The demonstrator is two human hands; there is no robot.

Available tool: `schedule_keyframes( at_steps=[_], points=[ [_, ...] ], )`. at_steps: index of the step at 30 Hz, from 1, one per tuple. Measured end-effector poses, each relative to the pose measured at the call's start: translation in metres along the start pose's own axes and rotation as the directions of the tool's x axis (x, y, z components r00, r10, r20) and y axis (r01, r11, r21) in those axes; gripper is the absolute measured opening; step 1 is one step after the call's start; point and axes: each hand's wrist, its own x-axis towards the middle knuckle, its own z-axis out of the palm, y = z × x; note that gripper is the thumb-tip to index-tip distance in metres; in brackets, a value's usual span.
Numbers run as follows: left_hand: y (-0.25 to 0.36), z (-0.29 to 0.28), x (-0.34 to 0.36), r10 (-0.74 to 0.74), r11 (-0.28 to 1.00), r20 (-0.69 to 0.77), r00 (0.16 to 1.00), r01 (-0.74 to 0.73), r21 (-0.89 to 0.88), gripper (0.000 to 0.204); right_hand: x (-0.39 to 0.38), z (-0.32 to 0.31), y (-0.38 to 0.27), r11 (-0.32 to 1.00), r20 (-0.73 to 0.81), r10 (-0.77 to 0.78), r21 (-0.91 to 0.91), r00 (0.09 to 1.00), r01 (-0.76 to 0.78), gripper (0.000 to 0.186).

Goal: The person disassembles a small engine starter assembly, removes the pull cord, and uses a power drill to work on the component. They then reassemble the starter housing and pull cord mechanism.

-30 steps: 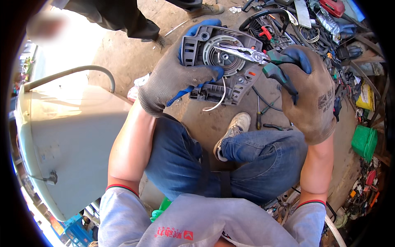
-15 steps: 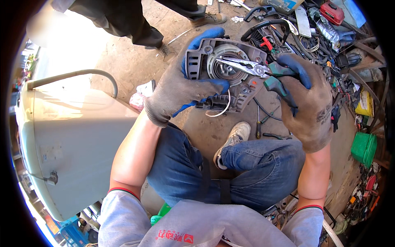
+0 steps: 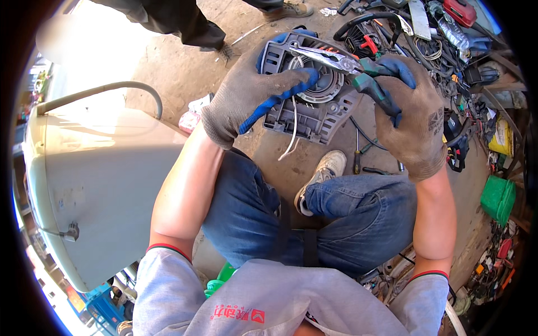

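Observation:
My left hand (image 3: 249, 95), in a grey-brown glove with blue coating, grips a grey plastic housing (image 3: 308, 126) at its left side, thumb over a round spool (image 3: 330, 89) with a ring around it. A white cord (image 3: 294, 123) hangs from the housing. My right hand (image 3: 410, 117), gloved alike, is closed on long-nose pliers (image 3: 325, 56) with green handles. Their metal jaws lie over the upper part of the spool; whether they grip anything there I cannot tell.
Another person's dark-trousered legs (image 3: 179, 25) stand at the top left. A pale metal cabinet (image 3: 101, 185) fills the left. Screwdrivers (image 3: 357, 159) lie past my foot (image 3: 328, 171). Tools, hoses and scrap (image 3: 426, 50) pile along the right, with a green container (image 3: 497, 199).
Since half a second ago the housing and both my hands have risen, and the housing is turned slightly. The plier tips sit higher on it, and my left thumb lies further across the spool.

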Motion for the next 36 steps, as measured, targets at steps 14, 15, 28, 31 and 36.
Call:
schedule_keyframes(
  at_steps=[14,15,28,31,36],
  points=[
    [-0.010,0.010,0.000,-0.030,0.958,0.082,0.996,0.052,-0.282,0.042,0.001,-0.013,0.002,0.991,0.092,0.136,-0.021,0.986,-0.135,0.029],
    [-0.012,0.008,0.001,-0.013,0.966,0.114,0.993,0.042,-0.255,0.040,0.000,-0.012,0.003,0.990,0.094,0.136,-0.033,0.986,-0.134,0.029],
    [-0.012,0.013,0.010,-0.252,0.822,0.090,0.964,0.262,-0.505,0.030,0.001,-0.002,0.014,0.984,0.148,0.177,-0.017,0.973,-0.176,0.027],
    [-0.015,0.010,0.010,-0.223,0.848,0.094,0.970,0.241,-0.473,0.032,0.001,-0.003,0.012,0.984,0.153,0.178,-0.031,0.972,-0.176,0.027],
    [-0.024,-0.002,0.006,-0.253,0.857,0.084,0.964,0.263,-0.443,0.030,-0.002,-0.008,0.014,0.982,0.151,0.186,-0.062,0.971,-0.179,0.028]
  ],
)
